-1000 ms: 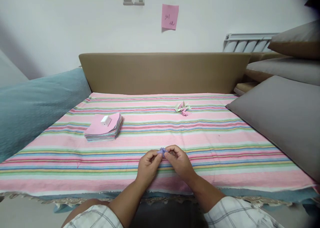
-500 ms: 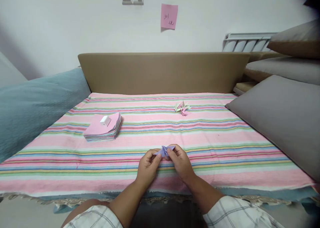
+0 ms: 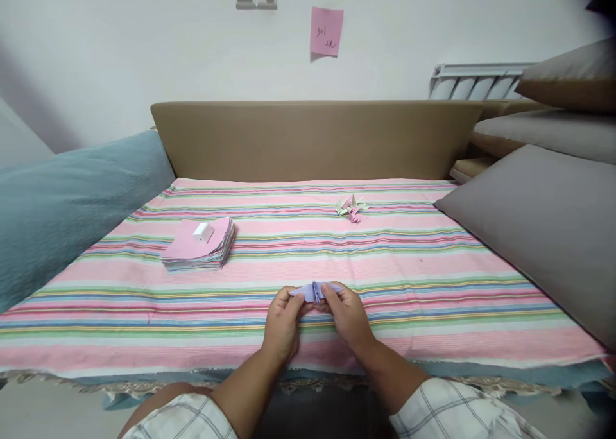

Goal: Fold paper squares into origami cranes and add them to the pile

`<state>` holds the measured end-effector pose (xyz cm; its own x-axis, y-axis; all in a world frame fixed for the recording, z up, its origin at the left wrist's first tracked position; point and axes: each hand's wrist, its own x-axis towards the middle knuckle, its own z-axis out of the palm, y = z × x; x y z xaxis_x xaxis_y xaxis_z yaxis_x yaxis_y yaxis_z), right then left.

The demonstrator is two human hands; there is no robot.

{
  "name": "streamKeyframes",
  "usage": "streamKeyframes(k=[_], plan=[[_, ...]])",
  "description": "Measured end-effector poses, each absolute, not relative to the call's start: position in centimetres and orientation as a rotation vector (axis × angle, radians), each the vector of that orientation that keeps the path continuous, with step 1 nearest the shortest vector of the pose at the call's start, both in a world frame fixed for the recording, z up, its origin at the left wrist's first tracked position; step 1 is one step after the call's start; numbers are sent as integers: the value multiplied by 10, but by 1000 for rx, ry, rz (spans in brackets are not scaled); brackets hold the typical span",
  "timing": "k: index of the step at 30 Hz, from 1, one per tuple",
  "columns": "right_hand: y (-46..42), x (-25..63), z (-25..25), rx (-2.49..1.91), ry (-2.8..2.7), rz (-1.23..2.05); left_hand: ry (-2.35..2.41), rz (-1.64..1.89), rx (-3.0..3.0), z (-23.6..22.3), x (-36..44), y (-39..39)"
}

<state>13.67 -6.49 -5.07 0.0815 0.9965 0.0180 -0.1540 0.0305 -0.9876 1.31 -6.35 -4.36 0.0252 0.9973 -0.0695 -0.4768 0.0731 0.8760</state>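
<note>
A small purple folded-paper crane (image 3: 315, 291) is held above the striped cloth, its two wings spread out to the sides. My left hand (image 3: 283, 316) pinches its left wing between thumb and fingers. On the other side, my right hand (image 3: 345, 309) grips the right wing, thumb on top. The narrow folded middle shows between both thumbs; the fingers hide its underside. Farther back on the cloth lies a small cluster of pink and pale green folded-paper cranes (image 3: 352, 208).
At left, a stack of coloured paper sheets (image 3: 192, 249) carries a small white block (image 3: 203, 233). The striped cloth (image 3: 269, 253) covers the seat. A blue cushion (image 3: 72, 201) borders the left, grey pillows (image 3: 534, 227) the right, a brown backrest (image 3: 312, 140) the rear.
The purple paper crane's wings are now pulled wider and flatter, with its folded middle upright. My left thumb has shifted slightly left along the wing. The other things stay in place.
</note>
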Motion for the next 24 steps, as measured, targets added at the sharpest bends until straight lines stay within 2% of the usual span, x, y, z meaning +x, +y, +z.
streamKeyframes(k=[6,18,24], plan=[[-72,131,-39,-1133,-1151,1057,949,1358,998,-41,16,-64],[-73,120,-54,-1014,-1060,1191,1042,1234,1605,-39,9,-65],[-72,121,-52,-1088,-1208,1202,985,1153,1579,-34,4,-62]])
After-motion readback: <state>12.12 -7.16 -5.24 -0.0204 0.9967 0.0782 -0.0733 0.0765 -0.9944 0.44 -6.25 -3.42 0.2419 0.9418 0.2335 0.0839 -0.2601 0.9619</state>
